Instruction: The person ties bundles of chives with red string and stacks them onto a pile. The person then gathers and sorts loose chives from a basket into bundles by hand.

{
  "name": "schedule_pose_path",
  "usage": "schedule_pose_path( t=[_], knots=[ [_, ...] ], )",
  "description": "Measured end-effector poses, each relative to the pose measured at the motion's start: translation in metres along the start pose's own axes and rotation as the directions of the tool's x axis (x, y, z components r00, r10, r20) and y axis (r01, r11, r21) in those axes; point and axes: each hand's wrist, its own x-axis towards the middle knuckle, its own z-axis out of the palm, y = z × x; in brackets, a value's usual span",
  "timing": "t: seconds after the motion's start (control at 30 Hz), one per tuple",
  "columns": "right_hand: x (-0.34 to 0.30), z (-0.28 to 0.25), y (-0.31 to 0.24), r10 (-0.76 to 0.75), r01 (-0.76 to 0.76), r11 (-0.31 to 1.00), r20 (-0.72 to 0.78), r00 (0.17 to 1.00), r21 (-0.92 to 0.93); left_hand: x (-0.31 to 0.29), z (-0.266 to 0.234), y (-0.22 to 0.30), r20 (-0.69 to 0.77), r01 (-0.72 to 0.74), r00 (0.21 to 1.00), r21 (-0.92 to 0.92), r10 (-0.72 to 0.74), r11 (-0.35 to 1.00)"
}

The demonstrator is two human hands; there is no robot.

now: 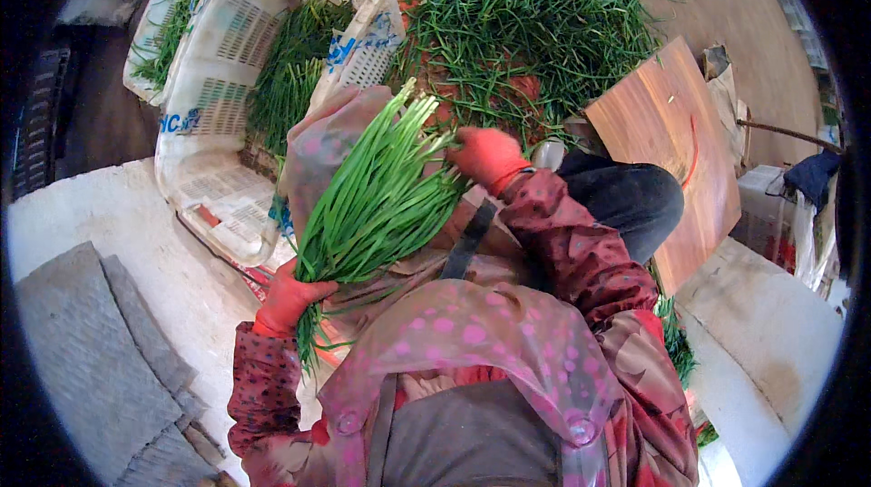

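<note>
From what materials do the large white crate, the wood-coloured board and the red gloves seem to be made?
White crate: probably moulded plastic, scuffed, with slotted walls.
Board: wood or wood-look laminate, smooth, showing striped grain.
Red gloves: perhaps rubber or coated fabric, matte; texture unclear.

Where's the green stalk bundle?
Head view, left of centre: the bundle, gripped by the left hand, lies beside the right hand, right of the white crate.

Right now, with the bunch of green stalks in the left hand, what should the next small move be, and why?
Probably the right hand should gather the loose stalks inward: the left hand grips the bunch of green stalks near its leafy end, while the pale ends fan out unevenly.
</note>
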Motion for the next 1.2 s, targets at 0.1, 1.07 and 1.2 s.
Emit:
schedule_pose_path(
  t=[0.1, 1.07, 1.2],
  knots=[
    [0.020, -0.019, 0.046, 0.170, -0.178, 0.983, -0.142, 0.975, -0.047, 0.001, 0.000, -0.002, 0.000, -0.048, 0.999, -0.020, 0.048, 0.999],
    [0.045, -0.013, -0.034, -0.339, 0.425, 0.874, -0.334, 0.880, 0.234, 0.007, -0.005, 0.019, 0.086, -0.042, 0.996, 0.190, 0.026, 0.981],
    [0.074, -0.039, 0.060, 0.169, -0.034, 0.946, -0.403, 0.900, 0.321, 0.010, -0.004, 0.021, 0.113, 0.060, 0.991, 0.076, -0.069, 0.995]
  ],
)
